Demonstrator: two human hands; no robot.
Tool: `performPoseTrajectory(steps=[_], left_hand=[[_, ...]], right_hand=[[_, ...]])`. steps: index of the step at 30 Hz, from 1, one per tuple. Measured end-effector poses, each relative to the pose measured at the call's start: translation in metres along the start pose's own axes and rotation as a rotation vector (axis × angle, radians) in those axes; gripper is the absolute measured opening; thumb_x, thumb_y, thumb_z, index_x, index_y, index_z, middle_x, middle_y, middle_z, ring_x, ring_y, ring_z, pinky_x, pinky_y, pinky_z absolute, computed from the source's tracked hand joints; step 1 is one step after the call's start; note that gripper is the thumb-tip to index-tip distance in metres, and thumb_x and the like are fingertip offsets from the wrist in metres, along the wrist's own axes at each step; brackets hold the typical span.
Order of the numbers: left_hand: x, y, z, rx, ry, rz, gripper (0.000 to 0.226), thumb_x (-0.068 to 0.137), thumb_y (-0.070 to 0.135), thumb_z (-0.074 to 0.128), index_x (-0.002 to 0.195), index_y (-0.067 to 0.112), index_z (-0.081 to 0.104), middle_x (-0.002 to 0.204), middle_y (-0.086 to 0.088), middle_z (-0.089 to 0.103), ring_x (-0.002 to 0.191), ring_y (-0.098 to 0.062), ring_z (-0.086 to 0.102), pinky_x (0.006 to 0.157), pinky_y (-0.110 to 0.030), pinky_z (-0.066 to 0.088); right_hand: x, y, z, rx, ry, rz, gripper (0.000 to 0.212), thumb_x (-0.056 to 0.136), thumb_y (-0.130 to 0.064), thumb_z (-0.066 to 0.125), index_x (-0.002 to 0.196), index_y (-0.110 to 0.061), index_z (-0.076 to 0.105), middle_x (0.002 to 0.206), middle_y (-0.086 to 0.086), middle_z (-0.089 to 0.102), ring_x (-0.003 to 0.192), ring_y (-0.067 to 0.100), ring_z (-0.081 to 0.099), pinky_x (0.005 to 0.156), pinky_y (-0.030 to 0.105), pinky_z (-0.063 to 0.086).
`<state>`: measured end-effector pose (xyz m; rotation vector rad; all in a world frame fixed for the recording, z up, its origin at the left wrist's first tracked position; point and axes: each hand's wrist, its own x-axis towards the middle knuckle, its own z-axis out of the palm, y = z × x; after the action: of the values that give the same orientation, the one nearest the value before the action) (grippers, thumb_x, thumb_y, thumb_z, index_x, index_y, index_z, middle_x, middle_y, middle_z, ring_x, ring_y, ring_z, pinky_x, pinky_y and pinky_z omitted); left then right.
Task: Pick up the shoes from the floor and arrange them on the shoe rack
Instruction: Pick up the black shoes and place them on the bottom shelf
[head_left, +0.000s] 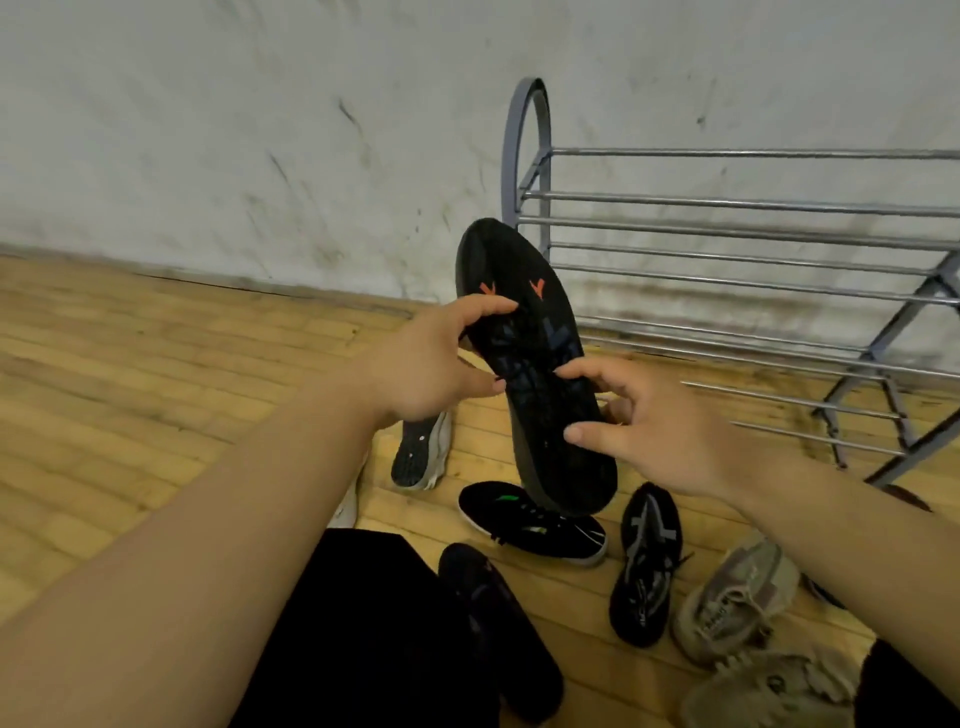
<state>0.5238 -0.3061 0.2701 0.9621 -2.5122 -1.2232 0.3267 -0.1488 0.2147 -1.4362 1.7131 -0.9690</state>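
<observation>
Right now you have the black shoe (524, 291) lifted off the floor (156, 364), its sole turned toward you, toe pointing up and heel hanging down, just in front of the left end of the shoe rack (727, 200). Your left hand (426, 364) pinches its left edge near the orange marks. Your right hand (660, 436) grips the other side lower down, fingers across the sole and what looks like the thumb tucked behind.

Before you set it down, roll the shoe so the sole faces down. Carry it over the front rail, not through the bars, and lay it across two rails so it cannot tip between them. No shoe shows on the rails in view, so start at the left end and leave space beside it for the mate.

Mind the heel as you move. It hangs close above the black sneaker with green marks (530, 525), and the beige sneakers (737, 597) lie near your right arm.
</observation>
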Motion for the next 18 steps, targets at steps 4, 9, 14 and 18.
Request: performPoseTrajectory(steps=[4,9,14,18], left_hand=[[-0.014,-0.031,-0.017,0.151,-0.231,-0.137,0.095,0.083,0.019,0.082,0.159,0.039,0.028,0.124,0.004,0.064,0.119,-0.009,0.06,0.107,-0.043,0.049],[-0.01,-0.048,-0.012,0.304,-0.607,-0.313,0.092,0.091,0.034,0.076,0.16,0.045,0.016,0.145,0.002,0.053,0.134,-0.016,0.05,0.11,-0.035,0.039],[0.002,-0.13,0.003,0.264,-0.628,-0.378,0.072,0.091,0.041,0.075,0.152,0.046,0.037,0.142,0.002,0.052,0.123,-0.01,0.051,0.1,-0.027,0.039],[0.007,-0.238,0.062,0.15,-0.55,-0.477,0.072,0.09,0.04,0.077,0.152,0.044,0.042,0.144,-0.001,0.05,0.122,-0.014,0.055,0.104,-0.034,0.048]], right_hand=[[0.013,0.009,0.02,-0.048,-0.13,0.004,0.054,0.088,-0.03,0.079,0.132,-0.05,0.057,0.133,-0.03,0.058,0.127,-0.008,0.052,0.109,0.031,0.045],[0.013,0.044,0.033,-0.204,-0.244,0.143,0.052,0.084,-0.038,0.082,0.124,-0.059,0.057,0.122,-0.036,0.054,0.112,-0.008,0.055,0.095,0.021,0.047],[0.022,0.098,0.054,-0.311,-0.399,0.315,0.055,0.089,-0.036,0.078,0.135,-0.052,0.053,0.123,-0.025,0.051,0.116,0.002,0.052,0.092,0.021,0.041],[0.051,0.147,0.086,-0.366,-0.408,0.353,0.055,0.091,-0.032,0.075,0.136,-0.054,0.052,0.146,-0.019,0.051,0.129,0.008,0.051,0.097,0.024,0.044]])
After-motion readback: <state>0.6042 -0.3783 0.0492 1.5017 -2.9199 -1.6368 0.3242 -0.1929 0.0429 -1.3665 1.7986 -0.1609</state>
